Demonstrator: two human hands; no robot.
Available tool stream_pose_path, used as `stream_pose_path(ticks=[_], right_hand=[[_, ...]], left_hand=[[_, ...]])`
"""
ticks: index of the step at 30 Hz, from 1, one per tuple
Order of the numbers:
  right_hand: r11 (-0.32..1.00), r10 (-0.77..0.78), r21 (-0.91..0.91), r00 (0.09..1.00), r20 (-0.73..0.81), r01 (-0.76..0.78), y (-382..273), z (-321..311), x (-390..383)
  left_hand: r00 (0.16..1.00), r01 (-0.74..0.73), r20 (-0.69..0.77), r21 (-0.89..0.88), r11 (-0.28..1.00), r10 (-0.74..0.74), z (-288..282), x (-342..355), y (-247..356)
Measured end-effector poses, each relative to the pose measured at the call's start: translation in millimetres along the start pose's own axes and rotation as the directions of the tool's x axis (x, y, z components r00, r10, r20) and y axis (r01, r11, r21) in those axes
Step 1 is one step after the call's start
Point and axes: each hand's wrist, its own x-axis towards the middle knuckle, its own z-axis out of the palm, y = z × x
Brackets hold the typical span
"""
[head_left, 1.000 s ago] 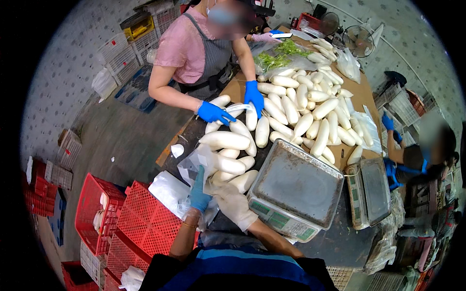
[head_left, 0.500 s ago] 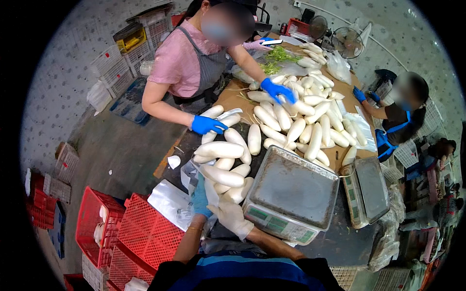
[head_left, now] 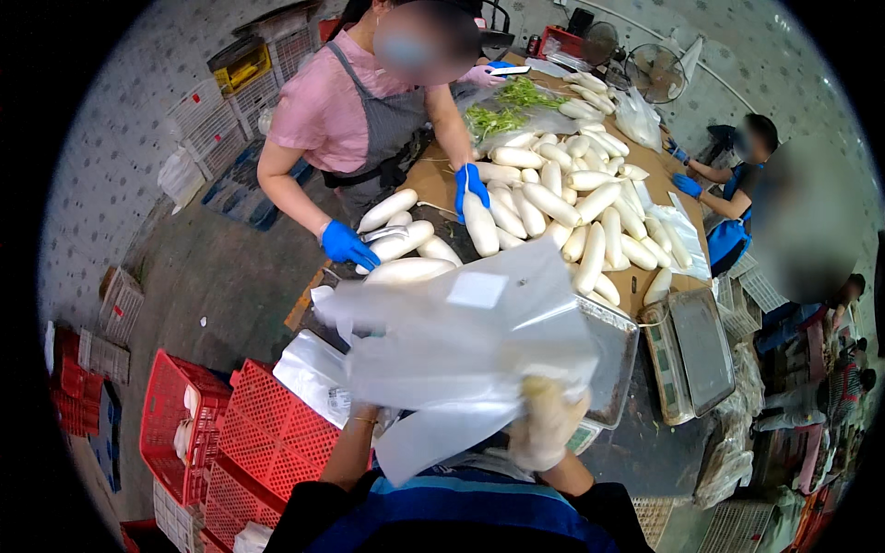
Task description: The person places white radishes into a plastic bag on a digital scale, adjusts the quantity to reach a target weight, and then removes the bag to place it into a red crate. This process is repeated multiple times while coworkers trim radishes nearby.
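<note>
A translucent plastic bag (head_left: pixel 433 341) with a white label is spread in front of me, blurred by motion. My right hand (head_left: pixel 550 426), in a cream glove, is closed on the bag's right edge, though smeared. Of my left hand only the wrist (head_left: pixel 362 426) with a thin bracelet shows; the bag hides its fingers. Behind the bag lie white radishes (head_left: pixel 410 270), some partly covered. The bag also overlaps a scale (head_left: pixel 616 355) with a metal tray. Across the table, a co-worker's blue-gloved hand (head_left: pixel 472 189) is on a radish; the other blue glove (head_left: pixel 348 245) touches nearer ones.
A large radish pile (head_left: pixel 590 198) covers the table's far part, with green leaves (head_left: pixel 516 103) behind. A second scale (head_left: pixel 696 355) stands at right. Red crates (head_left: pixel 277 429) and flat white bags (head_left: pixel 312 373) are at left. Another person in blue gloves (head_left: pixel 687 184) works on the far right.
The plastic bag has come up and spread out in front of the near radishes and the scale. My right hand has moved right. The co-worker's right-side hand has shifted nearer and left.
</note>
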Motion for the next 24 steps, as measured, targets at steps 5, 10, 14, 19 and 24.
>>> stream_pose_path(ticks=[5,10,14,19,24], right_hand=[[0.982,0.186,0.078,0.949,-0.256,-0.172,-10.4,-37.0,32.1],[0.873,0.464,0.017,0.818,-0.340,-0.488,43.4,-113.2,-4.9],[0.811,0.568,0.058,0.760,-0.316,-0.582,62.6,-121.9,-30.0],[0.814,0.558,-0.021,0.792,-0.248,-0.580,43.5,-105.1,-26.4],[0.849,0.477,-0.185,0.868,-0.137,-0.495,-1.6,-73.6,-29.4]], left_hand=[[0.995,-0.083,0.043,-0.102,0.991,0.088,-9.9,-1.5,-4.9],[0.986,0.138,0.126,-0.208,0.968,-0.114,-18.4,-4.7,5.9],[0.963,0.030,-0.259,-0.151,0.988,-0.069,-14.2,-16.1,35.4],[0.977,0.005,-0.211,-0.124,0.992,-0.031,-9.5,-20.6,104.9],[0.916,0.331,0.289,-0.158,0.930,-0.277,5.0,-26.0,142.0]])
